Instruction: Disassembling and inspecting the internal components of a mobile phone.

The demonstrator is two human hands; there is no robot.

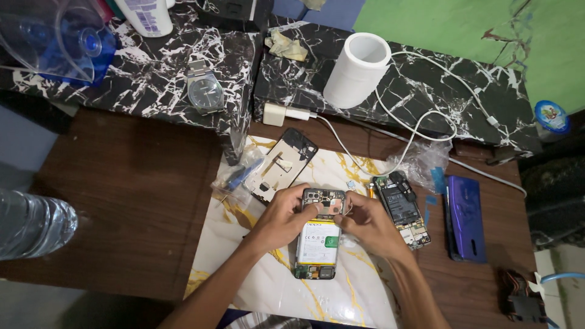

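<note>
Lying on the white and gold marble mat (268, 286), the opened smartphone (319, 234) shows its white battery and bare circuit parts, its back cover removed. It looks light and stiff, but fragile: the exposed board near the camera end would probably not tolerate pressure, so the safest hold is on the long side edges of the frame.

The left hand (281, 217) sits at 9 o'clock from the phone, fingers curled and pressed on its upper left edge. The right hand (365, 224) is at 3 o'clock, fingertips pinching the upper right corner near the camera module. I cannot tell if a small tool is between those fingers.

A second open phone body (403, 209) lies at 2 o'clock, and a bare phone frame (282, 164) at 11 o'clock.
</note>
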